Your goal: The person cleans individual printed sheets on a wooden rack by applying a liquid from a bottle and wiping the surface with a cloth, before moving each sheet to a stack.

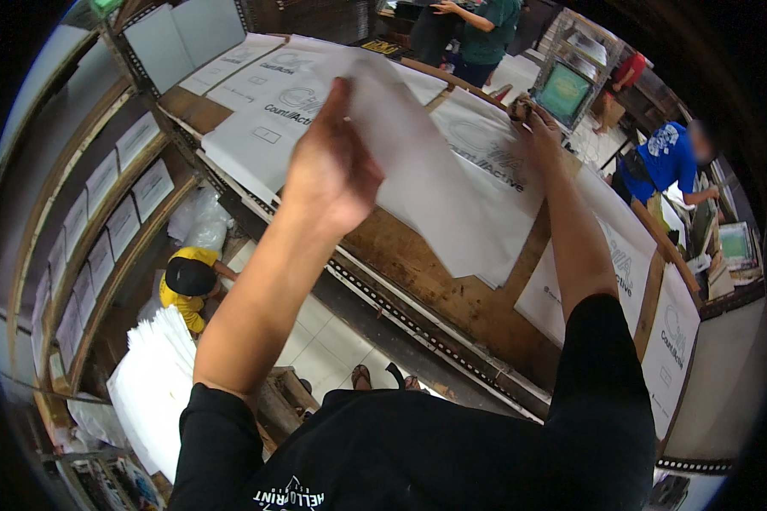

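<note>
My left hand (337,162) is closed on a white sheet (430,175), which hangs at a slant over the table and is smeared by motion. Whether it is paper or cloth, I cannot tell. My right hand (539,132) reaches to the table's far edge, above a printed white sheet (486,162); its fingers are blurred, and what they hold, if anything, does not show. More white sheets with dark lettering lie flat on the brown table (400,255), to the left (264,128) and to the right (622,264).
A perforated metal rail (435,319) runs along the table's near edge. Curved-looking shelves (94,221) with white sheets stand at left, above a white stack (153,375). A person in yellow (187,285) crouches below; others (665,162) work beyond the table near a framed screen (564,92).
</note>
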Action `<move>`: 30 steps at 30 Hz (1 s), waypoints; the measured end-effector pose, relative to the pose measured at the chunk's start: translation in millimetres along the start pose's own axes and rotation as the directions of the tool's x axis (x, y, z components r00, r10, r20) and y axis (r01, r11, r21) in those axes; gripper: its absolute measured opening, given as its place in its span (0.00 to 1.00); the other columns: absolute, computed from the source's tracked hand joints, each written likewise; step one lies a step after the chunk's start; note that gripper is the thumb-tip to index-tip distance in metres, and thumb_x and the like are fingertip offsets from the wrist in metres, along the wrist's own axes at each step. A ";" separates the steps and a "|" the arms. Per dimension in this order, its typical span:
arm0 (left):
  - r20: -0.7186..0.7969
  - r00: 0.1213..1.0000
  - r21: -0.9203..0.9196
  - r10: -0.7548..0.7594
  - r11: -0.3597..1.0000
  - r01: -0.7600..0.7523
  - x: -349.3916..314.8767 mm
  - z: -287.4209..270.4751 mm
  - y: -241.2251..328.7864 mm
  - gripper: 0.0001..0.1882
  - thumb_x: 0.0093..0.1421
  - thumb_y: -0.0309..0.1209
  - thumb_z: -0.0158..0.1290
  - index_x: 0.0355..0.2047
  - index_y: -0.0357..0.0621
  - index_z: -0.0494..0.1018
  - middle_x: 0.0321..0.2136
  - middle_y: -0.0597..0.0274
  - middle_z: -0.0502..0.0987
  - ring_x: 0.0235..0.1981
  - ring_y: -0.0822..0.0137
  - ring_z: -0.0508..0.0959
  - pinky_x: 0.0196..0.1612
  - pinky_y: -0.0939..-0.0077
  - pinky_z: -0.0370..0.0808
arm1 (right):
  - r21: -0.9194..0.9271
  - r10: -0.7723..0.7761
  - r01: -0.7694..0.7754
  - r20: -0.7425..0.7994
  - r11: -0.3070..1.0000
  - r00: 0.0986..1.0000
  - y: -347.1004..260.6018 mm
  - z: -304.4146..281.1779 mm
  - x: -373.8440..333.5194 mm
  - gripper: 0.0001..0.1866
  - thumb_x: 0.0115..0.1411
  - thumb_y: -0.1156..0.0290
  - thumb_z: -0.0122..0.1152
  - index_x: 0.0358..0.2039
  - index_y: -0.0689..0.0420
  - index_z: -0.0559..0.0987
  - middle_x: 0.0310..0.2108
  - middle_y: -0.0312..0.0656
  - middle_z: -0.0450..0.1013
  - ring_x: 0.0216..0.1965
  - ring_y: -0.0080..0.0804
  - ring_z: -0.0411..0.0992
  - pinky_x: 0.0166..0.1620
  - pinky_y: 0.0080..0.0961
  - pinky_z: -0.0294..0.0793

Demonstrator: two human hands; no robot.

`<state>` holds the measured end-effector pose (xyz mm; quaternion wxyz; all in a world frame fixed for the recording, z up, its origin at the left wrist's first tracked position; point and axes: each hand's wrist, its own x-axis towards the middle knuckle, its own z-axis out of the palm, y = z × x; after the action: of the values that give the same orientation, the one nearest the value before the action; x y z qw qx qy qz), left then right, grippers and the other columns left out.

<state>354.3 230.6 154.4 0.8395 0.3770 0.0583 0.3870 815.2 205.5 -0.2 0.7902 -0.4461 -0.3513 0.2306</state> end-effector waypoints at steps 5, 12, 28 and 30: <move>-0.062 0.997 -0.235 -0.048 0.972 0.032 22.5 -2.5 -14.3 0.20 0.77 0.44 0.35 0.50 0.44 0.71 0.46 0.60 0.79 0.49 0.65 0.78 0.57 0.67 0.74 | 0.089 -0.027 0.016 0.121 0.996 0.992 -26.4 7.1 7.4 0.19 0.70 0.74 0.53 0.59 0.65 0.74 0.52 0.46 0.76 0.51 0.38 0.78 0.54 0.36 0.81; 0.244 0.812 0.199 0.530 0.793 -0.576 94.9 -34.2 -65.6 0.18 0.75 0.42 0.38 0.54 0.46 0.69 0.48 0.61 0.77 0.48 0.63 0.78 0.53 0.68 0.76 | 0.119 -0.131 0.108 0.198 0.987 0.971 -119.5 32.7 -1.3 0.22 0.69 0.72 0.54 0.61 0.67 0.70 0.56 0.49 0.73 0.55 0.43 0.76 0.61 0.45 0.76; 0.096 0.962 0.211 0.254 0.940 -0.269 56.0 -22.3 6.4 0.19 0.73 0.32 0.34 0.55 0.37 0.70 0.54 0.47 0.75 0.55 0.53 0.76 0.62 0.55 0.73 | -0.796 -0.261 0.351 0.249 0.493 0.933 -254.0 8.7 -170.6 0.22 0.72 0.64 0.51 0.63 0.57 0.72 0.67 0.43 0.65 0.70 0.37 0.59 0.74 0.33 0.57; -0.237 0.966 -0.134 0.104 0.981 -0.138 -9.6 -10.1 4.1 0.23 0.77 0.35 0.28 0.61 0.34 0.65 0.60 0.43 0.71 0.62 0.52 0.71 0.69 0.54 0.66 | -0.538 -0.217 0.274 0.168 0.797 0.962 -259.1 10.0 -205.3 0.20 0.72 0.67 0.50 0.62 0.60 0.72 0.66 0.47 0.66 0.68 0.41 0.63 0.72 0.38 0.61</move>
<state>341.2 231.6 148.1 0.8277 0.2691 0.1023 0.4817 688.0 -56.7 156.2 0.6312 -0.5951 -0.4961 0.0356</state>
